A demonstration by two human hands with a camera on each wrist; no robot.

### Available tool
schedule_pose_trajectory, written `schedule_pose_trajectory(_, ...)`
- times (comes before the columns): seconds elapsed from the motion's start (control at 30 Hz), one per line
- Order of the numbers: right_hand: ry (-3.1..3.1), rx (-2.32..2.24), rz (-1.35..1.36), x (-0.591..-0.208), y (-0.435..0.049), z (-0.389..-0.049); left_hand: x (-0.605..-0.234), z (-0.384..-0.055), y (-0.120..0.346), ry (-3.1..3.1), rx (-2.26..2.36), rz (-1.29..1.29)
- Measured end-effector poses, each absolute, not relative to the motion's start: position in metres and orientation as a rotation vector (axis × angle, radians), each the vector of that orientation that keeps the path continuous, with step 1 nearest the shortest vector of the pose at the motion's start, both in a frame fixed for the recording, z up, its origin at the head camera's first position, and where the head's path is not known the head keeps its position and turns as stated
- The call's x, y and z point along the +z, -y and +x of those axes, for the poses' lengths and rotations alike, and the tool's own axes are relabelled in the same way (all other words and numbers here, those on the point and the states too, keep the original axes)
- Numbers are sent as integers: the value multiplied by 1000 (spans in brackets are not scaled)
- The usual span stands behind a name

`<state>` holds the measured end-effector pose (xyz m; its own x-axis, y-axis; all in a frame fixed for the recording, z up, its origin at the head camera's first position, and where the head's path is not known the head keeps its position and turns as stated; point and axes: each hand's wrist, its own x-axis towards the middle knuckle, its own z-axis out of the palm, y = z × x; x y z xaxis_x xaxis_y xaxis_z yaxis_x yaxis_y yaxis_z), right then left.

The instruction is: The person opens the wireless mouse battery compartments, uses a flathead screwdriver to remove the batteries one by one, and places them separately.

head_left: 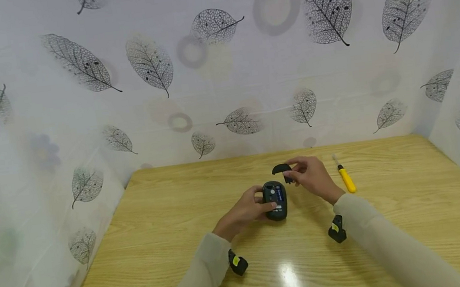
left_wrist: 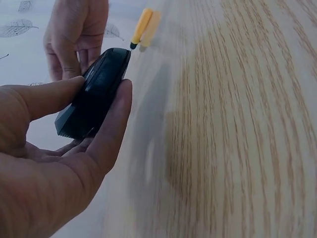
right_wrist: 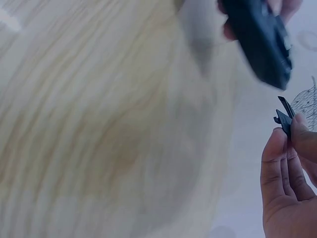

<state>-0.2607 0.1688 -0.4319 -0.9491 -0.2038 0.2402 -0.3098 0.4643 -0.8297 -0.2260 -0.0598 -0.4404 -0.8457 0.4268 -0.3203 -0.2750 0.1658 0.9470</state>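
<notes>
The black plastic computer mouse (head_left: 274,199) is grasped by the fingers of the left hand (head_left: 242,211), with the thumb laid over its underside. A thin black plastic cover (head_left: 281,168), rounded at one end, is pinched between the thumb and fingers of the right hand (head_left: 312,179). The cover is held near the far end of the mouse, apart from it.

In the head view, the underside of the mouse is exposed, and a dark blue cylindrical battery (head_left: 279,193) is seen seated lengthwise in the uncovered compartment. In the left wrist view, the mouse is presented on its side, so the battery is not displayed; the mouse is shown raised clear of the surface, and the cover is hidden. In the right wrist view, the cover is shown edge-on with a small hooked tab, while the mouse is blurred.

To the right of the right hand, a screwdriver with a yellow handle and metal shank (head_left: 345,177) is laid on the light wood-grain surface (head_left: 162,257). Its shank is shown in the head view; only the handle and dark collar can be made out in the left wrist view. Behind the surface, a white leaf-printed curtain (head_left: 247,69) is hung.
</notes>
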Motion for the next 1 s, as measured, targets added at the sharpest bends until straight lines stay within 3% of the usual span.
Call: schedule_pose_trajectory(1.0,2755,1350,350,-463,-179,-268,-432,-223,74,-1868,1796,154)
